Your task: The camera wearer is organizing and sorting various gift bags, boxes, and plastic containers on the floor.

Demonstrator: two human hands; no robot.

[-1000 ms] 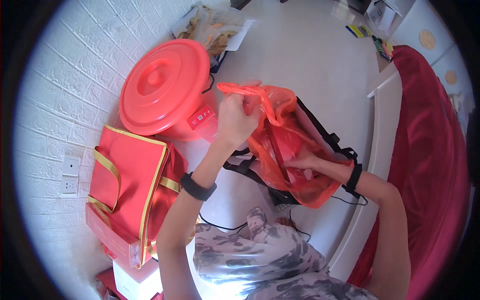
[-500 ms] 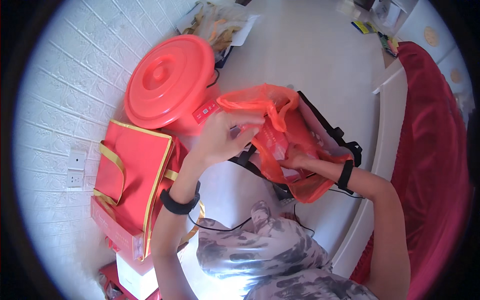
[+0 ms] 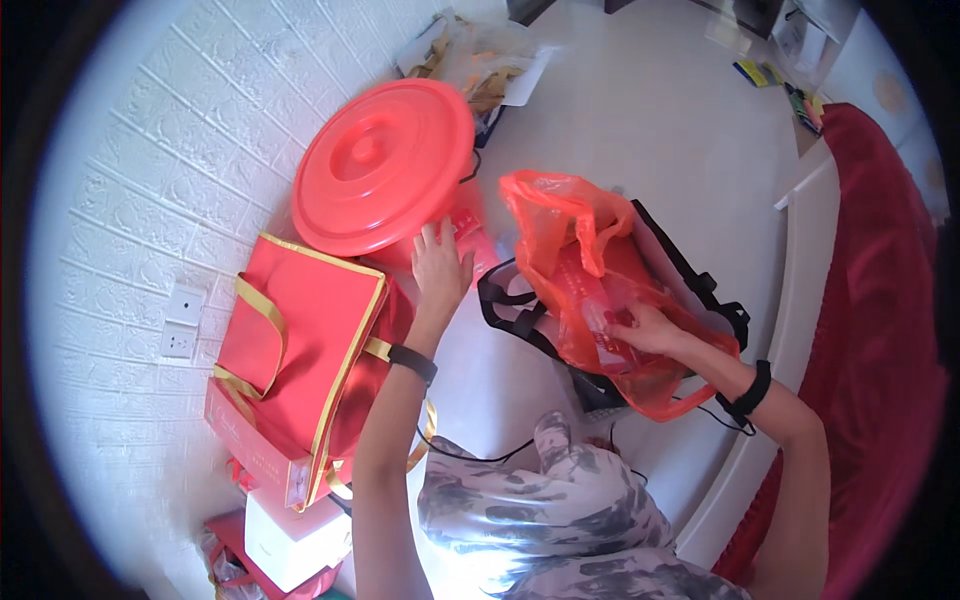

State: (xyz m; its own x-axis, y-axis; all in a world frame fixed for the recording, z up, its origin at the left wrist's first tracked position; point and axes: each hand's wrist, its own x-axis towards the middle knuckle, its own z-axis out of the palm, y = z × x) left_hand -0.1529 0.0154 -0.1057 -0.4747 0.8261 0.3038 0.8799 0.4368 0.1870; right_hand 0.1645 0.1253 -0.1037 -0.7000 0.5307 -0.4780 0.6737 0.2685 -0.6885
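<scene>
My left hand (image 3: 440, 268) has its fingers stretched out against or just in front of the red bucket, below its round lid (image 3: 375, 170); whether it touches the bucket I cannot tell. My right hand (image 3: 646, 330) reaches into a thin orange-red plastic bag (image 3: 545, 205). Its fingers are closed at the edge of a red printed packet (image 3: 585, 295) in the bag, and the fingertips are partly hidden. The plastic bag sits within an open pale bag with black edging (image 3: 690, 270). Each wrist wears a black band.
A red gift bag with gold trim (image 3: 300, 340) stands by the white textured wall, left of my left arm. Below it is a white box (image 3: 290, 540). Dark red cloth (image 3: 860, 330) hangs on the right. A box of wrappings (image 3: 500, 65) lies beyond the bucket.
My left hand has left the rim of the plastic bag and moved to the bucket, its fingers spreading. My right hand stays inside the bag. The view has shifted slightly.
</scene>
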